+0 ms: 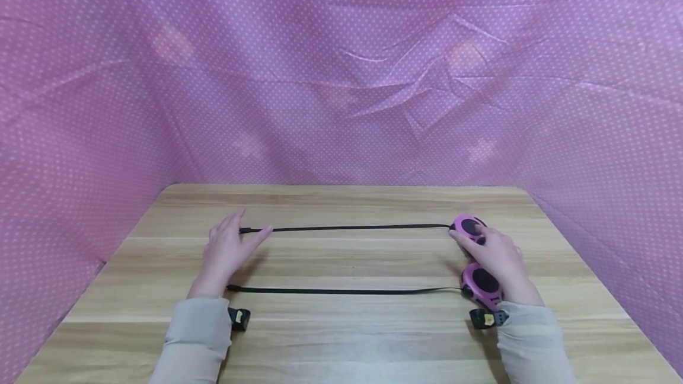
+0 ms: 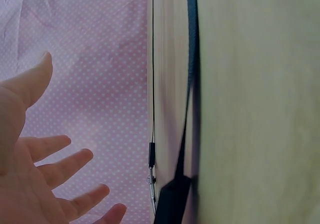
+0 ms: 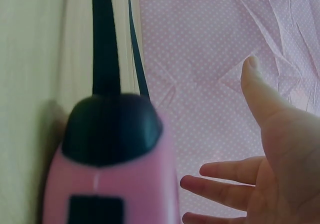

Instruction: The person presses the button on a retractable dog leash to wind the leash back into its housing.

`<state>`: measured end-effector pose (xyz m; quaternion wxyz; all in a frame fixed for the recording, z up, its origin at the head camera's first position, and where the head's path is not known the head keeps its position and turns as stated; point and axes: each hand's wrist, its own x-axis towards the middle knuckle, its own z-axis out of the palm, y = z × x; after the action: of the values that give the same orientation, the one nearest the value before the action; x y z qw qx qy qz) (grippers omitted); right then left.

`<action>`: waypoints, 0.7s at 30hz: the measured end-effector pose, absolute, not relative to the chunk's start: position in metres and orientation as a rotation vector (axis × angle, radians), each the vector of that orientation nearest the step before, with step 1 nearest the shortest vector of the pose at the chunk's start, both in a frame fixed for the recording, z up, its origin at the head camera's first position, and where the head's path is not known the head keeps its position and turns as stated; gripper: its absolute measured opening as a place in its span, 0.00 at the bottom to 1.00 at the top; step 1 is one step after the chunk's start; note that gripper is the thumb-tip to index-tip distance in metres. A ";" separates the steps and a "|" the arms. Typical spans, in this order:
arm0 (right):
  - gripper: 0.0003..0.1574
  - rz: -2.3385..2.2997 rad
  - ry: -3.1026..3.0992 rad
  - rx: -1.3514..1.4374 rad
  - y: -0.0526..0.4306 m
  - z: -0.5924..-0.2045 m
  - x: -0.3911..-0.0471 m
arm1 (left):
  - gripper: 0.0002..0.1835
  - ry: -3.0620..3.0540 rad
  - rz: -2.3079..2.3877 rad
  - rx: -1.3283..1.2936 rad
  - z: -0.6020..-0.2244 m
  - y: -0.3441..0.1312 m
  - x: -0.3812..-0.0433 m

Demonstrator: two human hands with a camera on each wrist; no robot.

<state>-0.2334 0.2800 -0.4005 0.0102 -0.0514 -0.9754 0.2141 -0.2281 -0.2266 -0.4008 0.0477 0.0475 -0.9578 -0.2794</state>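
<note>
Two pink-and-black retractable dog leashes lie one behind the other on the table, cords drawn out to the left. My left hand (image 1: 226, 248) is spread over the clip end of the far leash's black cord (image 1: 347, 228); the left wrist view shows its metal clip (image 2: 151, 178) beyond the open fingers (image 2: 67, 170). On the right, my right hand (image 1: 496, 253) hovers at the far leash's casing (image 1: 467, 222), partly covering it, its thumb and fingers apart. The near leash's casing (image 1: 474, 283) sits under my right wrist, and its cord (image 1: 341, 291) ends near my left wrist.
The wooden table (image 1: 341, 336) has rounded far corners. Pink dotted cloth (image 1: 341, 105) hangs behind it and along both sides. Black wrist cameras are strapped at both sleeves, close above the tabletop.
</note>
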 end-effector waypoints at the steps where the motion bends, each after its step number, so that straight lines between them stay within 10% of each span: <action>1: 0.66 0.663 -3.047 -0.167 0.281 -0.401 -0.233 | 0.54 -2.925 -0.854 0.146 -0.401 -0.227 -0.229; 21: 0.63 0.625 -3.070 -0.216 0.289 -0.405 -0.235 | 0.56 -2.978 -0.921 0.107 -0.406 -0.241 -0.232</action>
<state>-0.2347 0.2886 -0.4050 0.0007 -0.0689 -0.9775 0.1991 -0.2321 -0.2405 -0.4065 0.0114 0.0345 -0.9548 -0.2952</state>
